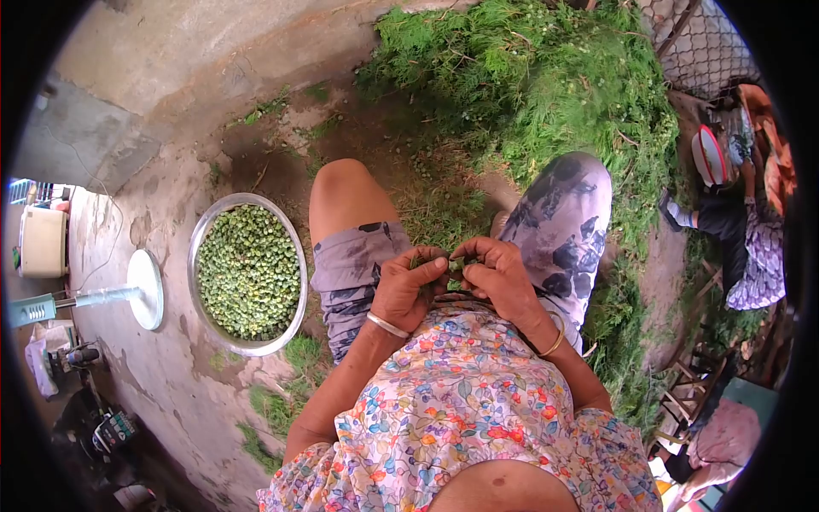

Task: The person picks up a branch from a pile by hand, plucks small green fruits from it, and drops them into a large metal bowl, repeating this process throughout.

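Note:
My left hand (404,288) and my right hand (498,275) meet above my lap, with fingertips close together. Between them is a small green sprig (455,265), partly hidden by the fingers, which seems to bear small round cones. Both hands are closed in a pinch around it, thumbs against fingers. To the left of my knees a wide metal basin (256,349) sits on the ground, holding a heap of small green cones (249,273).
A large pile of feathery green branches (546,77) lies ahead and to the right. Left of the basin stands a pale fan (146,290). Other people sit at the right, one in patterned purple clothing (758,264). A concrete wall (213,55) runs along the upper left.

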Action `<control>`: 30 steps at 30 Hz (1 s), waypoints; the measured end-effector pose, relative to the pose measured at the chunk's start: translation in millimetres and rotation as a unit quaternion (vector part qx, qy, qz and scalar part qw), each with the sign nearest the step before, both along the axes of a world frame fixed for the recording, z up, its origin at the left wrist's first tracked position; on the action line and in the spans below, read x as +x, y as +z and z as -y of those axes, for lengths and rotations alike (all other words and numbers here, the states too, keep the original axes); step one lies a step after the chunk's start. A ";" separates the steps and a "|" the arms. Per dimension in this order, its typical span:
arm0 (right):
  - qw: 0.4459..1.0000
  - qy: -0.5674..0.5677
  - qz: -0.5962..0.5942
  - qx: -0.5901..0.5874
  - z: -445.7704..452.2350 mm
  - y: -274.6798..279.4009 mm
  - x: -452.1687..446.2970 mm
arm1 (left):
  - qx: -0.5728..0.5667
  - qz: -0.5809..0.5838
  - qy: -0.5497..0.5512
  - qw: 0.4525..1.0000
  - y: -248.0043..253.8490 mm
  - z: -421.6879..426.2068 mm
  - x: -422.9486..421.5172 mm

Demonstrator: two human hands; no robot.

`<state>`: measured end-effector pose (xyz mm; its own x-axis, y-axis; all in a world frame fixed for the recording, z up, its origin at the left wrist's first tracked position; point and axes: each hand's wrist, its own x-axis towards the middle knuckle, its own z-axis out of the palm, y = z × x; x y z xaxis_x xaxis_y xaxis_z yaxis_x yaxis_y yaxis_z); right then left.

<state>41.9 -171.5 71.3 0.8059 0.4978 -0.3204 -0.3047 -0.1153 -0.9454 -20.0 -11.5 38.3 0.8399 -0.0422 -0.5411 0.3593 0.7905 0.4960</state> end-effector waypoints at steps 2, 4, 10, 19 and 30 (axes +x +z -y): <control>0.997 0.019 -0.063 0.040 1.5 -3.0 0.2 | 0.023 -0.004 -0.010 1.000 1.3 0.1 0.9; 0.997 0.022 -0.068 0.027 0.3 3.0 1.2 | 0.027 -0.009 -0.008 1.000 0.6 -0.1 1.5; 0.999 0.011 -0.026 0.018 -3.6 0.3 -0.9 | -0.002 -0.008 -0.010 1.000 -6.5 -5.0 2.8; 0.997 -0.028 -0.040 0.059 3.0 -3.6 2.8 | -0.078 -0.027 0.018 0.996 -5.9 -7.0 1.9; 0.957 0.048 0.249 -0.139 -4.0 -1.6 -7.7 | 0.155 -0.014 -0.031 0.987 14.5 8.1 2.5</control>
<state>34.2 -167.4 69.7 0.8475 0.5292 -0.0397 0.2000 -0.3879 -0.8997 -17.5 -19.6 52.9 0.8249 0.0793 -0.5597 0.4194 0.5781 0.6999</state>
